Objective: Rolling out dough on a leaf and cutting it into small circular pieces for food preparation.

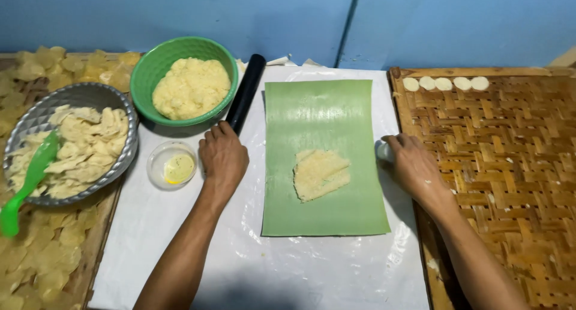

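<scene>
One green leaf sheet (pixel 324 157) lies flat on white plastic (pixel 264 268), with one ragged patch of flattened pale dough (pixel 320 174) near its middle. The left hand (pixel 223 157) grasps the near end of a black roller (pixel 244 94). The right hand (pixel 414 163) clutches a small white object (pixel 383 150) at the leaf's right edge. Far right, five round discs (pixel 445 83) line a woven bamboo tray (pixel 510 166). Left — a green bowl (pixel 157 64) of crumbly dough.
</scene>
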